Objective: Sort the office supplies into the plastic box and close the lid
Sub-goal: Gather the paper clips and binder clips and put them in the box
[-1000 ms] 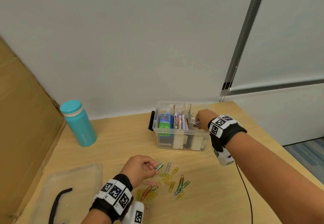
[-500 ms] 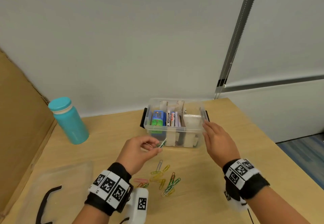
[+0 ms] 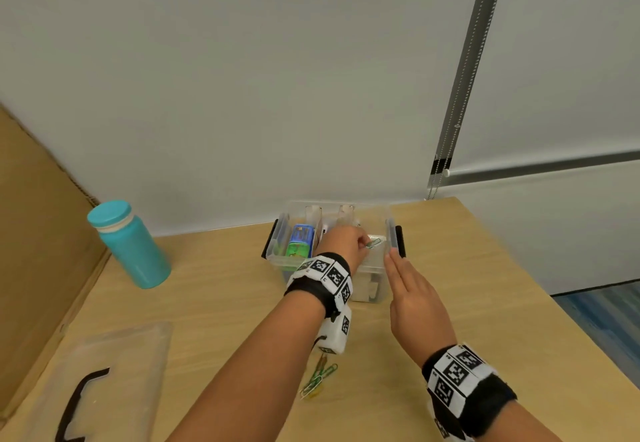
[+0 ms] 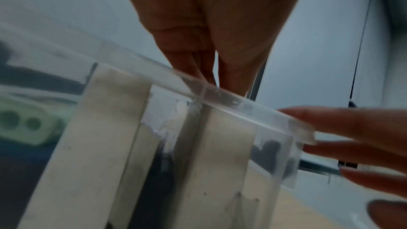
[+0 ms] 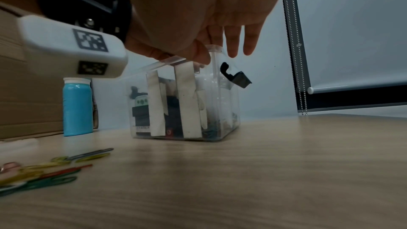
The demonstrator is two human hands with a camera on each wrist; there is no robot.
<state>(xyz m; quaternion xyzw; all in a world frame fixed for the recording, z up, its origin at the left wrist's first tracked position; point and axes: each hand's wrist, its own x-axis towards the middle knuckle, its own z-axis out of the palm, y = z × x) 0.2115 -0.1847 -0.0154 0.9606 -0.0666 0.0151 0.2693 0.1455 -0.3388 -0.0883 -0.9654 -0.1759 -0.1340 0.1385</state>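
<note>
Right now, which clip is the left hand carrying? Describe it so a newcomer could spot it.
Find the clear box on the desk by the wall. Over its right-hand compartment, the left hand pinches a green clip at its fingertips. It is the only clip off the desk; the other clips lie in a loose pile nearer the person.

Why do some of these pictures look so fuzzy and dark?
Head view: bright and fairly sharp, though the left hand over the plastic box is slightly smeared. Left wrist view: dim and bluish; the box rim and the right hand's fingers are blurred because they sit so close. Right wrist view: the paper clips in front are soft, and the window blind's edge curves from the wide lens.
</note>
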